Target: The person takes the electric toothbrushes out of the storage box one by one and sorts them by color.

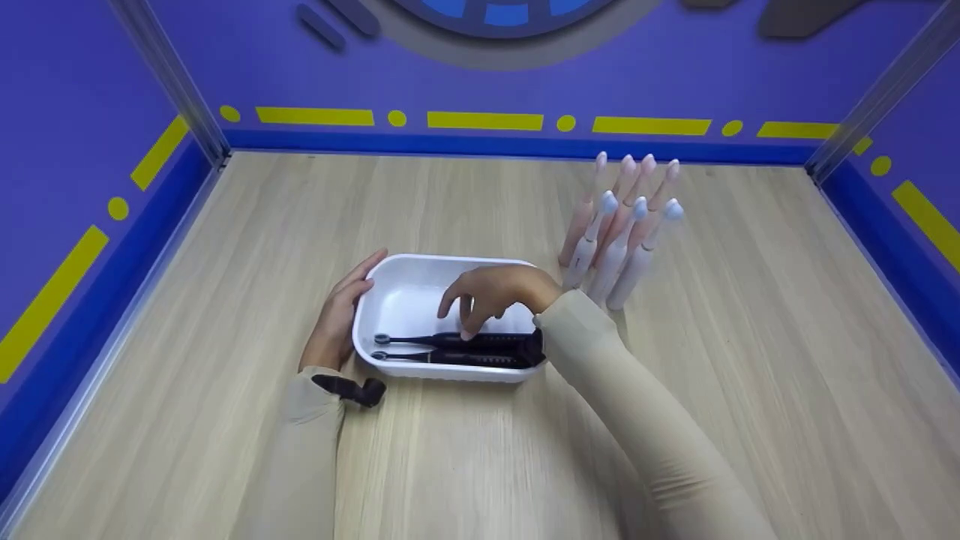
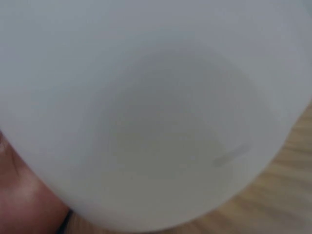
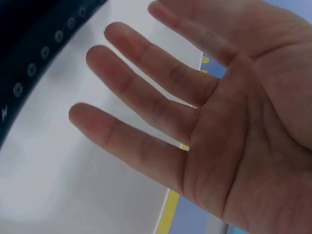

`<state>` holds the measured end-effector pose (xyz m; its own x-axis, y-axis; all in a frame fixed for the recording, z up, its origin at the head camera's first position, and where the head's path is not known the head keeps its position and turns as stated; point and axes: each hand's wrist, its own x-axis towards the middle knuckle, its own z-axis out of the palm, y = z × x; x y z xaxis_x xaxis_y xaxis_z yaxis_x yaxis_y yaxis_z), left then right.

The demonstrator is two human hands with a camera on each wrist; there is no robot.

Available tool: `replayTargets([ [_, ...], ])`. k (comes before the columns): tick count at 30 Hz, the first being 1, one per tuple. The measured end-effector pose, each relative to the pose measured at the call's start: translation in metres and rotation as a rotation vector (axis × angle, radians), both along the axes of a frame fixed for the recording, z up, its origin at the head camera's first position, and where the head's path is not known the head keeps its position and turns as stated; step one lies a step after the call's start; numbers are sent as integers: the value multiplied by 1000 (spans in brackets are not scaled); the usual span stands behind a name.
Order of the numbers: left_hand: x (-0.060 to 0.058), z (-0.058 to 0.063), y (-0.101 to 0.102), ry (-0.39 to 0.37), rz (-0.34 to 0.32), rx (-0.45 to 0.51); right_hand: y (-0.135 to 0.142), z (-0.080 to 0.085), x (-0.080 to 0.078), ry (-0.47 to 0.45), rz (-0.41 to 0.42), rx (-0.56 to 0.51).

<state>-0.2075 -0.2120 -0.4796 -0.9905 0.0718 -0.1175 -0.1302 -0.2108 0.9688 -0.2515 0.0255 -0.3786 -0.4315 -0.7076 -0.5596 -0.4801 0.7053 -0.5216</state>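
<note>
A white plastic box [image 1: 409, 292] sits on the table. Inside it, along the near wall, lie two black electric toothbrushes [image 1: 480, 360], heads to the left; the right sleeve partly hides their handle ends. My left hand [image 1: 330, 326] lies against the box's left end, fingers along the outer wall and thumb at the rim. Over the box hovers my right hand [image 1: 495, 289], thumb close to the farther black toothbrush. In the right wrist view its fingers [image 3: 141, 146] are spread and hold nothing, with a black handle [image 3: 34, 63] beyond them.
Right of the box stand several upright electric toothbrushes: white ones [image 1: 611, 262] with bluish heads in front, pink ones [image 1: 577, 225] behind. Blue-purple panels [image 1: 495, 90] with yellow marks wall the wooden table [image 1: 750, 337] at the back and both sides.
</note>
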Motion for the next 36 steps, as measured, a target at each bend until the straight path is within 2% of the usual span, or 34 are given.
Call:
replayTargets([
  [15, 0, -1, 1, 4, 3, -17, -16, -12, 8, -50, -26, 152],
  [22, -1, -1, 0, 1, -2, -13, -15, -15, 9, -41, -48, 148],
  [29, -1, -2, 0, 2, -1, 0, -12, -17, 7, -81, -84, 124],
  [36, -1, -1, 0, 0, -2, 9, -9, -19, 5, -100, -74, 112],
])
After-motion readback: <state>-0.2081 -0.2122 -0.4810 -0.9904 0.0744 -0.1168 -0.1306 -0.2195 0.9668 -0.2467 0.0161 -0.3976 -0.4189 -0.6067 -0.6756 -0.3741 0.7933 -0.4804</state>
